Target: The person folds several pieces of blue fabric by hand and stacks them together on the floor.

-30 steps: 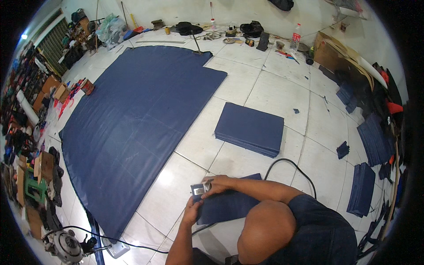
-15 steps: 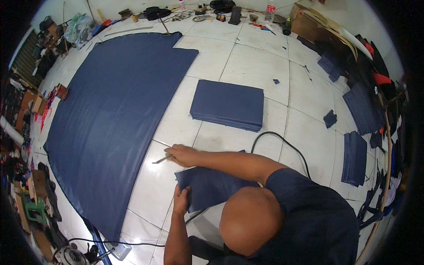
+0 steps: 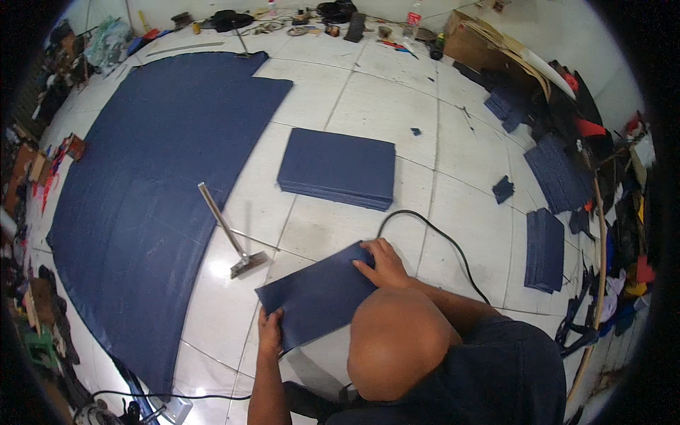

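Note:
A rectangular dark blue sheet [image 3: 315, 294], which looks like coated fabric, is held between my hands, low over the tiled floor. My left hand [image 3: 269, 330] grips its left edge, thumb on top. At its far right corner, my right hand [image 3: 386, 262] holds the edge with thumb and fingers. A head hides part of the sheet's near right side. Beyond the sheet's left corner a metal tool [image 3: 246, 265] rests on the floor, with a long shaft, a thin cross rod and a blocky foot. A neat stack of similar blue sheets [image 3: 338, 166] lies farther ahead.
A large piece of blue material [image 3: 156, 177] covers the left floor. A black cable [image 3: 453, 241] curves past my right arm. More blue stacks [image 3: 544, 251] and scraps [image 3: 503, 189] lie at right. Tools, a bottle [image 3: 412, 21] and a cardboard box [image 3: 464, 42] line the far wall.
My right hand has let go of the metal tool, which now rests on the floor, and has moved right to the sheet's far corner. The whole view has shifted slightly.

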`<act>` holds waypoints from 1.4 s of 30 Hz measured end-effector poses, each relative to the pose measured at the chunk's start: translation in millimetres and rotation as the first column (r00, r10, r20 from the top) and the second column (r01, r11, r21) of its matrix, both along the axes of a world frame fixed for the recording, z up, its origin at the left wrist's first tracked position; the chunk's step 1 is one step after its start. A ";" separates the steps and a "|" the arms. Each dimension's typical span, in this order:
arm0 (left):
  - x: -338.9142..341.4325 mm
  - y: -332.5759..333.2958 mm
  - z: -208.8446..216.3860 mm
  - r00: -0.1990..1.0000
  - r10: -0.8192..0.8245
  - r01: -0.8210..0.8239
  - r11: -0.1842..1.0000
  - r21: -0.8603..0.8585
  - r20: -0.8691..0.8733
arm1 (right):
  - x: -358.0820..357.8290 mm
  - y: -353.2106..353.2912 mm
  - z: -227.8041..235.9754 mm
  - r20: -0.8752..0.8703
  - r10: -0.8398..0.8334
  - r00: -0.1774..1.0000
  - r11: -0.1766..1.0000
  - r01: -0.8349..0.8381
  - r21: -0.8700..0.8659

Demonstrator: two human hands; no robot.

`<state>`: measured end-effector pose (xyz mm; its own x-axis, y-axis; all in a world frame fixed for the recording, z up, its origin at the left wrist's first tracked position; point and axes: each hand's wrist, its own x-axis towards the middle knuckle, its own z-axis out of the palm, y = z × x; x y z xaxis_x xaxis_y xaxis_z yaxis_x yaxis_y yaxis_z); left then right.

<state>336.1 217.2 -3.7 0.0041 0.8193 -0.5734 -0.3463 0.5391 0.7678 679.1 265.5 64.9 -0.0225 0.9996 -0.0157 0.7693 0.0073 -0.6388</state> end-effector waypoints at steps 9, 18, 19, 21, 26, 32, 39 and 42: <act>4.8 -0.8 20.3 0.999 -0.022 0.023 0.999 -0.045 0.034 | 2.1 -46.0 -11.1 -0.249 -0.454 0.856 0.769 0.235 -0.595; 3.4 15.3 53.4 0.992 -0.100 0.104 0.993 0.047 -0.081 | 20.6 -42.3 -9.5 -0.545 -0.443 0.712 0.756 -0.029 -0.654; 0.7 20.1 55.3 0.991 -0.097 0.104 0.991 0.079 -0.091 | 17.3 -39.8 -4.4 -0.607 -0.475 0.637 0.770 -0.034 -0.638; 6.8 35.0 64.4 0.981 -0.143 0.163 0.973 0.161 -0.129 | 24.1 -41.9 -17.1 -0.656 -0.437 0.615 0.812 -0.044 -0.582; 14.6 69.6 89.2 0.974 -0.186 0.209 0.960 0.185 -0.133 | 21.4 -38.9 9.8 -0.824 -0.323 0.466 0.940 0.053 -0.338; 43.1 117.6 133.1 0.940 -0.215 0.295 0.901 0.318 -0.265 | 41.7 -12.2 54.0 -0.879 -0.428 0.211 0.904 0.098 -0.417; 33.8 170.9 220.2 0.793 -0.234 0.448 0.849 0.280 -0.562 | 67.7 41.6 99.1 -0.947 -0.306 -0.101 0.922 0.218 -0.321; -13.6 186.7 235.9 0.497 -0.341 0.602 0.798 0.033 -0.798 | 89.5 65.2 106.0 -0.973 -0.205 -0.101 0.915 0.334 -0.227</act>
<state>322.5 403.8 232.2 0.1362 0.9371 -0.3214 0.6328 0.1673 0.7560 768.5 330.7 170.9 0.3218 0.9243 -0.2051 -0.6739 0.0714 -0.7354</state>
